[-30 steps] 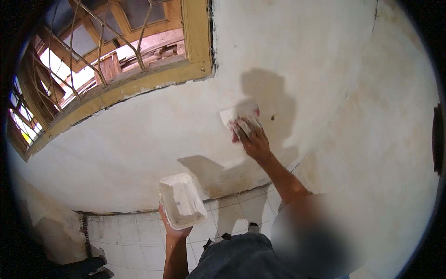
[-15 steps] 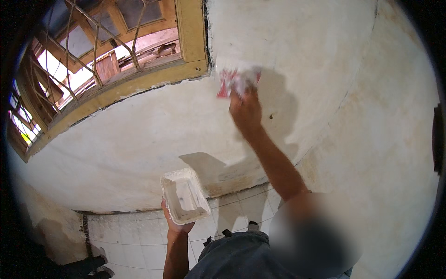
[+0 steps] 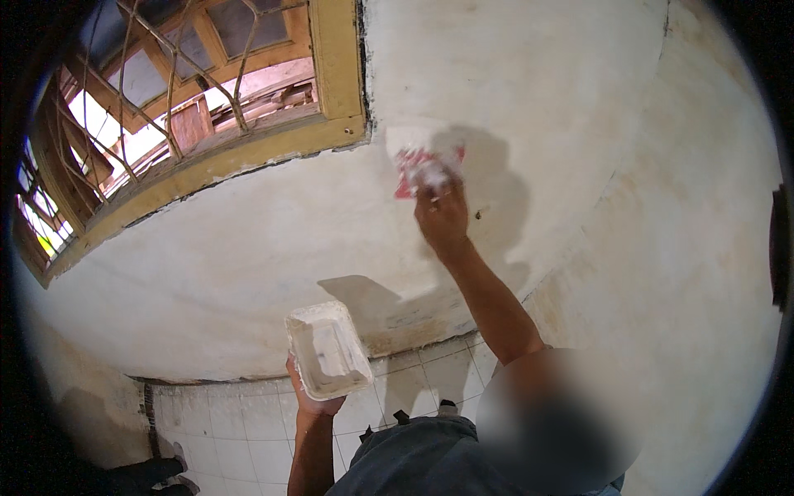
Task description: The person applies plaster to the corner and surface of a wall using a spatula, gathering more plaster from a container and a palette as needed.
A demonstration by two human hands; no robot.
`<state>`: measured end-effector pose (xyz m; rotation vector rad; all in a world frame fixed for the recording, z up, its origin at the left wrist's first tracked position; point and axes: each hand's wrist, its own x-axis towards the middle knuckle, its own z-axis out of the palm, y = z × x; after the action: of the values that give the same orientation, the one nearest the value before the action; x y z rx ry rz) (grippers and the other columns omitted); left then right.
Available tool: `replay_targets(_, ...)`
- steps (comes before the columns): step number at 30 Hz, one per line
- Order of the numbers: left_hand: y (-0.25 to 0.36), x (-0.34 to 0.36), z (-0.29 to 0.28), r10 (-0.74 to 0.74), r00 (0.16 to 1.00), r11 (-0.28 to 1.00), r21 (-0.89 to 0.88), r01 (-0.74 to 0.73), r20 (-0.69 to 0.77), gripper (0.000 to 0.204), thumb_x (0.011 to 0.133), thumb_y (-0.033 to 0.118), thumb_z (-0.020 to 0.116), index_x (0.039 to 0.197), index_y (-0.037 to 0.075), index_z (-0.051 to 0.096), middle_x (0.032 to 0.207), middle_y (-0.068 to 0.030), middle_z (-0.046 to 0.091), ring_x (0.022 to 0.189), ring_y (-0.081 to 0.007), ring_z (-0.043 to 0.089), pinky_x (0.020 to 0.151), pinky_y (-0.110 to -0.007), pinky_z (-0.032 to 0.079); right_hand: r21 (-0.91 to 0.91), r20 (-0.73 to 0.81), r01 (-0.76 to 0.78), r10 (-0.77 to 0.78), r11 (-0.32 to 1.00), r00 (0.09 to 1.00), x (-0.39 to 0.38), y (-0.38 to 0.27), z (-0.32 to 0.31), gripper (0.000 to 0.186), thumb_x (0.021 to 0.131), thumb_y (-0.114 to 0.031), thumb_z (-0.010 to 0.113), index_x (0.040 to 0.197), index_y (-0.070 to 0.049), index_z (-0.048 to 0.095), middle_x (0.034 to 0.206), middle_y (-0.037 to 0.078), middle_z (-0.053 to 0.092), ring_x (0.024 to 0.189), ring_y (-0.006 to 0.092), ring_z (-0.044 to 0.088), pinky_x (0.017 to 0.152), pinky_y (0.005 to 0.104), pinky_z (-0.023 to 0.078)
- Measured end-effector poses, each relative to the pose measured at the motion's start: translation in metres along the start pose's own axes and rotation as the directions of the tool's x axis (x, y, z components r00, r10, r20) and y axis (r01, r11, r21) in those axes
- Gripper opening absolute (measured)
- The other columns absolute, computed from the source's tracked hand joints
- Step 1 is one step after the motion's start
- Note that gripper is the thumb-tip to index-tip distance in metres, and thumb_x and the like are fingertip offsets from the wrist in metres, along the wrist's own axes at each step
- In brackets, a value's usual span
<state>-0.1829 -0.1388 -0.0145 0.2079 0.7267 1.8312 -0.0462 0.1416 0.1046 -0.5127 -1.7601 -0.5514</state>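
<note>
My right hand (image 3: 442, 207) is closed on a red-and-white flat tool (image 3: 409, 169), a scraper or pad smeared with white, against the pale plastered wall (image 3: 562, 107) just right of the window's lower corner; its edges are slightly blurred. My left hand (image 3: 314, 397) grips a white rectangular plastic tray (image 3: 357, 355) from its left side and underneath, low before the wall. The tray is tilted toward me and has white paste smeared inside. My fingers under the tray are mostly hidden.
A yellow wooden window frame (image 3: 339, 83) with a metal grille (image 3: 169, 132) fills the upper left. Below the wall lies a white tiled floor (image 3: 223, 430). Dark-clad legs of another person (image 3: 153, 475) show at the lower left. A dark object (image 3: 777, 248) edges the far right.
My right hand rose up the wall toward the window corner, then dropped slightly, its grip turning. My left hand with the tray shifted very slightly rightward and up.
</note>
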Motion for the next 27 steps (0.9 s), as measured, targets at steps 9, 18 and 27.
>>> replay_targets(9,-0.003,-0.002,-0.006,0.109,0.993,0.969,0.217,-0.117,0.048,0.069,0.086,0.066,0.037,0.138,0.021,0.036,0.130,-0.0062,0.046,0.116,-0.0270,0.050,0.089,-0.051,0.048,0.599,-0.004,-0.155,0.197,0.785,0.980,-0.032,0.032,-0.023,0.023,0.080,0.001,0.061,0.103,-0.002,0.063,0.097,0.013,0.060,0.095,0.0297,0.057,0.080,0.0416,0.050)
replay_targets(18,-0.022,0.013,0.007,-0.055,0.998,0.996,0.072,0.052,0.034,0.068,0.086,0.067,0.037,0.135,0.021,0.041,0.129,-0.0071,0.046,0.118,-0.0276,0.048,0.089,-0.052,0.047,-0.285,-0.123,-0.434,0.416,0.854,0.901,0.051,0.072,-0.031,0.016,0.083,-0.009,0.061,0.099,-0.007,0.066,0.091,0.015,0.060,0.085,0.0320,0.057,0.073,0.0403,0.048)
replay_targets(27,-0.013,0.003,0.015,-0.008,0.993,0.998,0.060,0.001,0.116,0.076,0.079,0.049,0.063,0.140,0.019,0.028,0.129,-0.0055,0.045,0.117,-0.0234,0.049,0.094,-0.046,0.047,-0.006,-0.173,-0.135,0.132,0.991,0.976,-0.022,0.036,-0.022,0.035,0.074,0.004,0.063,0.109,-0.001,0.063,0.116,0.018,0.053,0.107,0.0338,0.055,0.082,0.0404,0.052)
